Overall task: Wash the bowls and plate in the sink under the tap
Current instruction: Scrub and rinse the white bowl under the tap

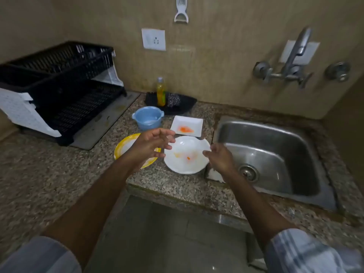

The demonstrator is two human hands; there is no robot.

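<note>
Dirty dishes on granite bench (59, 170) beside steel sink (307, 154); both hands held over them, gripping nothing.

Round white plate (187, 156), orange-stained, on the bench just left of the sink. Square white dish (186, 126) with an orange smear lies behind it; blue bowl (148, 117) further back-left; yellow-rimmed plate (123, 146) to the left, partly hidden. Left hand (151, 144) above the yellow-rimmed plate, fingers spread and loosely curled, empty. Right hand (220, 158) at the white plate's right edge, fingers relaxed; contact cannot be told. Wall tap (295, 56) above the sink. Black dish rack (59, 85), soap bottle (161, 91) and scrubber (173, 99) at rear.
</note>
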